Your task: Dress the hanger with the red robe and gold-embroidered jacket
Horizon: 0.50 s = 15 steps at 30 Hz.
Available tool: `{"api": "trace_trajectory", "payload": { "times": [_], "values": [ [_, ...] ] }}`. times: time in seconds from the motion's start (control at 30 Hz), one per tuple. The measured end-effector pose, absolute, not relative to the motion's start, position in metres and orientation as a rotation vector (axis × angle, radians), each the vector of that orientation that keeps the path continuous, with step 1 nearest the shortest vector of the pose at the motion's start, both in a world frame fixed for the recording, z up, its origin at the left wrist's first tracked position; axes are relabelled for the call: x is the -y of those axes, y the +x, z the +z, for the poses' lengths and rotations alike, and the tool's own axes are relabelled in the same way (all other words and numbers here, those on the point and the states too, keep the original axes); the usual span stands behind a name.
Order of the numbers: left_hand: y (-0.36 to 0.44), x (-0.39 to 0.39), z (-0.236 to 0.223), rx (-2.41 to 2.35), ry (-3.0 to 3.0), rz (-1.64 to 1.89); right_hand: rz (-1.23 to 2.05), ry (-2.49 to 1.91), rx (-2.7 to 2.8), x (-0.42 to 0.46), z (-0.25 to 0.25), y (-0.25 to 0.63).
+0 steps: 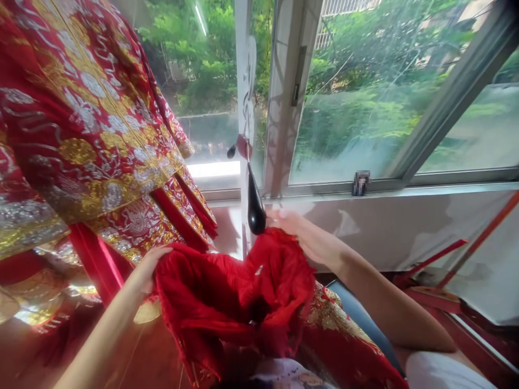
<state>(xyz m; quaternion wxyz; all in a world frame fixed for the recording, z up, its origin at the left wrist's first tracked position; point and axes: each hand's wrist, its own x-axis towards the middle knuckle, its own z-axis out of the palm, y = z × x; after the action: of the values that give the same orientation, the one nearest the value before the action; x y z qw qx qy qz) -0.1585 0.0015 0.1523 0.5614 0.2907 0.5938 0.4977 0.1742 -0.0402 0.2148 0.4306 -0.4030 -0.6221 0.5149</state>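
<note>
A bunched red garment [235,302] with gold embroidery lies across my lap, red lining turned up. My left hand [148,267] is closed on the left edge of that red cloth. My right hand [302,232] grips its upper right edge, fingers curled over the fabric, just beside the black end of a hanger [256,208] that dangles from the window frame. A large red jacket with gold and silver embroidery [89,135] hangs at the left, touching the cloth near my left hand.
A sliding window [365,108] with a grey frame fills the back, green trees outside. A white wall runs below the sill [405,192]. Red rods [478,243] lean at the right. A small dark object [360,182] sits on the sill.
</note>
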Motion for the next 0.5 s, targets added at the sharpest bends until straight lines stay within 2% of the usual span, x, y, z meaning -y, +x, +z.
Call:
{"api": "trace_trajectory", "payload": {
  "times": [0.23, 0.5],
  "values": [
    [-0.176, 0.003, 0.145, -1.383, 0.7, 1.175, 1.328, -1.115, 1.195, 0.025, 0.21, 0.164],
    [-0.181, -0.012, 0.167, -1.43, 0.773, 1.188, 1.067, -1.07, 0.801, 0.026, 0.191, 0.221]
  ]
}}
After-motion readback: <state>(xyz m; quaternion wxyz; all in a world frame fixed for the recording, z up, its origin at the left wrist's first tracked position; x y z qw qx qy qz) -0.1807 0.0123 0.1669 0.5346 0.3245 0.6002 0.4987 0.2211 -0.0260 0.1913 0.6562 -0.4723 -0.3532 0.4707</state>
